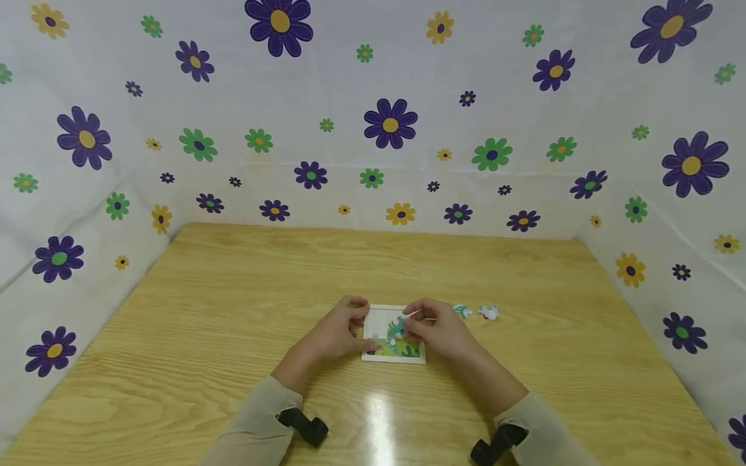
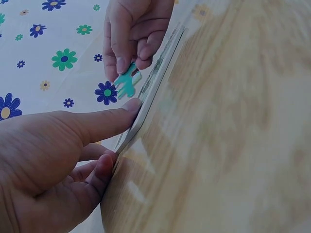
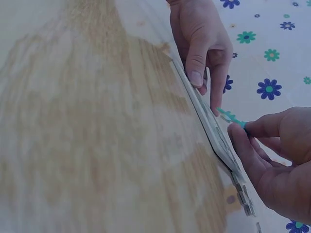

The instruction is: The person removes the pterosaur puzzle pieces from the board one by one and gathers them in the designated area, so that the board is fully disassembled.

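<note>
A small jigsaw puzzle tray (image 1: 380, 318) with a white frame lies on the table, its lower part covered by a green and yellow picture. My left hand (image 1: 337, 331) holds the tray at its left side, the thumb on the lower left corner and the fingers at the upper left edge. Between thumb and fingertips, my right hand (image 1: 441, 330) pinches a teal puzzle piece (image 2: 127, 85) over the tray's right half. In the right wrist view that piece (image 3: 231, 117) is tilted, close above the tray. The right fingers partly hide the piece in the head view.
Just right of the tray, two spots of loose puzzle pieces lie on the wooden table (image 1: 245, 291): a teal and white piece (image 1: 462, 310) and a white and red one (image 1: 489, 312). A flowered cloth (image 1: 350, 149) surrounds the table's back and sides.
</note>
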The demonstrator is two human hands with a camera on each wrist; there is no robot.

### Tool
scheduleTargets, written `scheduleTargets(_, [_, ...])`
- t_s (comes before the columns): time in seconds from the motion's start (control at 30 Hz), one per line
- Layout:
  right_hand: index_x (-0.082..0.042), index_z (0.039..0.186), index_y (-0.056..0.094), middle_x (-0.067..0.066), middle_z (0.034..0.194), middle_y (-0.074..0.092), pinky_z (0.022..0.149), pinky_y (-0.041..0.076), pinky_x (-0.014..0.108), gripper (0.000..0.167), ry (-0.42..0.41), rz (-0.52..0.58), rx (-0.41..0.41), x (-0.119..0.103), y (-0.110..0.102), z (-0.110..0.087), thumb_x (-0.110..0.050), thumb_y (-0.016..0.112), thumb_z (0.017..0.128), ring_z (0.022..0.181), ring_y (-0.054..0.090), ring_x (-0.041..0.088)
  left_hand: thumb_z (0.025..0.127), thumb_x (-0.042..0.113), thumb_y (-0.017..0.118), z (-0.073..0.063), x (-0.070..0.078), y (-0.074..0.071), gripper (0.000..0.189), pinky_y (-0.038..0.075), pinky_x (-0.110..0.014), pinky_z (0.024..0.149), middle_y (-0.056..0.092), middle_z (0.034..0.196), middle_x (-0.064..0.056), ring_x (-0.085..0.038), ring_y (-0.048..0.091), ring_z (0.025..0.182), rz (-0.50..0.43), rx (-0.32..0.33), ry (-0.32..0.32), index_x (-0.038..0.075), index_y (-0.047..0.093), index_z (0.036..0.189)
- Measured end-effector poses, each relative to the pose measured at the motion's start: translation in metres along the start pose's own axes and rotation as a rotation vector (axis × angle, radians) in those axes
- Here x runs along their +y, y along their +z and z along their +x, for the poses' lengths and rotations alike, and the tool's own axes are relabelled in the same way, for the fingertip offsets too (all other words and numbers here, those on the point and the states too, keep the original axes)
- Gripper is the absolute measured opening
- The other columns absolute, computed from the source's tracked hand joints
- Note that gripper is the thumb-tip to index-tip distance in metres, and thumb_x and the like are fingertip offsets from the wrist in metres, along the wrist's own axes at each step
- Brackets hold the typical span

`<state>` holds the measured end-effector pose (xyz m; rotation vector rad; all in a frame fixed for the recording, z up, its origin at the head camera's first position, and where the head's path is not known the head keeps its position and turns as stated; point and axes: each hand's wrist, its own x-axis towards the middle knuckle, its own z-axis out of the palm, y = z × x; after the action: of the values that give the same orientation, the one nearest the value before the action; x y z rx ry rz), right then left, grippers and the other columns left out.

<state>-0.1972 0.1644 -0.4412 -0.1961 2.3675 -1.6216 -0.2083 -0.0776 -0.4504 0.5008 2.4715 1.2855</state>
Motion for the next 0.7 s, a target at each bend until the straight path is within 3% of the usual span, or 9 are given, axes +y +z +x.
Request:
scheduleTargets(0.1, [-0.003,0.120,0.068,0.014,0.099,0.067,0.074,0.059,0.026,0.023,0.018,0.003,-0.023,0.000,-0.005,-0.002,-0.009,0.065,0.097,0.081,0.070,0.015,0.083,0.021,0.084,0.000,0.000,0.001,0.081,0.042,-0.028,0.080,0.037,0.152,-0.005,-0.017,0.047,0.103,0.006,-0.001,-0.005,-0.003,0.044,0.148])
scheduleTargets(0.27, [0.006,0.123,0.063,0.020,0.107,0.065,0.079,0.059,0.030,0.026,0.026,0.097,-0.045,0.000,-0.016,-0.007,-0.004,0.061,0.098,0.088,0.072,0.019,0.083,0.022,0.083,0.000,0.000,0.001,0.081,0.042,-0.027,0.080,0.036,0.152,-0.004,-0.017,0.046,0.102,0.011,-0.006,-0.003,-0.002,0.042,0.149])
scheduleTargets(0.5, [0.009,0.126,0.059,0.021,0.116,0.063,0.080,0.058,0.028,0.030,0.074,0.122,-0.021,0.003,-0.029,-0.015,-0.003,0.060,0.099,0.088,0.072,0.017,0.082,0.022,0.084,0.000,0.001,0.001,0.081,0.041,-0.027,0.078,0.038,0.150,-0.004,-0.017,0.045,0.099,0.013,0.001,-0.010,-0.001,0.044,0.149])
scheduleTargets(0.7, [0.011,0.127,0.058,0.022,0.113,0.062,0.080,0.058,0.027,0.030,0.082,0.127,0.005,0.006,-0.038,-0.023,-0.001,0.059,0.099,0.088,0.072,0.017,0.082,0.022,0.084,-0.001,0.000,0.002,0.081,0.040,-0.026,0.077,0.039,0.149,-0.005,-0.017,0.045,0.097,0.012,0.009,-0.009,-0.002,0.044,0.148])
